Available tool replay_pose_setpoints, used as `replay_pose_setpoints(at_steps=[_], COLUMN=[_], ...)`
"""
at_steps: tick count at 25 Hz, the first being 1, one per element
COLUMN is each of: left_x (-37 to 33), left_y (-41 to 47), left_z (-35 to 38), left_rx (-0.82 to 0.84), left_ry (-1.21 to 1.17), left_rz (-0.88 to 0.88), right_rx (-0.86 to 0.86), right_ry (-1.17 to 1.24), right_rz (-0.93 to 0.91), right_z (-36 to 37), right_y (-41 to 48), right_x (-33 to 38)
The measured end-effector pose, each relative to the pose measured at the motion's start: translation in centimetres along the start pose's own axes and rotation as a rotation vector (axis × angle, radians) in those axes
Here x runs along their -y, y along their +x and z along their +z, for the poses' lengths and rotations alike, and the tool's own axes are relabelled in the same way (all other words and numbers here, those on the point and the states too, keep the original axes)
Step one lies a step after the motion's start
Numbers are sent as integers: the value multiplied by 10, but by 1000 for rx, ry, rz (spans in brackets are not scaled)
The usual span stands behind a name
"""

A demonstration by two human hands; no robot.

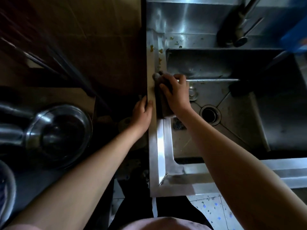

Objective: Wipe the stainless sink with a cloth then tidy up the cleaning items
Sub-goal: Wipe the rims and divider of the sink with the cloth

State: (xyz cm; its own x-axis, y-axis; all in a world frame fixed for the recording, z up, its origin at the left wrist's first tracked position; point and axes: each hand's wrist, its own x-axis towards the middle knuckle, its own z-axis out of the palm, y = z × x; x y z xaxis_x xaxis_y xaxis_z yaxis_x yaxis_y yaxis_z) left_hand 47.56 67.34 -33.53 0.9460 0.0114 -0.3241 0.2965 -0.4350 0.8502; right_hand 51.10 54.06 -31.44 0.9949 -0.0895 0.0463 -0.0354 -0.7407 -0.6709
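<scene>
— Now, cloth location?
— Dark cloth (163, 105) lies on the left rim of the sink (159, 146), under the right hand (177, 92); fingers curled over it, pressing down.
— And the other hand?
— Left hand (142, 112) grips the rim's outer left edge, thumb on top, fingers curled over the side.
— Other findings?
— Food scraps (160, 51) at the rim's back left corner.

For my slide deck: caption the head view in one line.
Right hand holds a cloth on the left rim of the stainless sink; left hand grips its outer edge.
</scene>
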Motion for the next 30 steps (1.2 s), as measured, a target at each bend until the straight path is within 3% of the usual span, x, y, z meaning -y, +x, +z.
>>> replay_pose_setpoints(at_steps=[3,7,17,22,27,30], left_x=[-11,-8,-6,-10,2,6], left_y=[9,9,13,5,2,-2], left_z=[15,31,26,23,15,12], left_rx=[-140,-255,-194,-154,33,118], left_ry=[-72,5,50,-24,194,175], left_rz=[-47,2,104,31,-80,-61], right_rx=[151,175,115,177,201,212], right_ry=[-47,-92,-117,-34,68,54], right_rz=[-128,-159,-132,-84,-122,-143], right_z=[9,25,38,24,14,10], right_y=[10,18,89,68,11,-2], right_x=[1,-4,-10,-7,-12,-12])
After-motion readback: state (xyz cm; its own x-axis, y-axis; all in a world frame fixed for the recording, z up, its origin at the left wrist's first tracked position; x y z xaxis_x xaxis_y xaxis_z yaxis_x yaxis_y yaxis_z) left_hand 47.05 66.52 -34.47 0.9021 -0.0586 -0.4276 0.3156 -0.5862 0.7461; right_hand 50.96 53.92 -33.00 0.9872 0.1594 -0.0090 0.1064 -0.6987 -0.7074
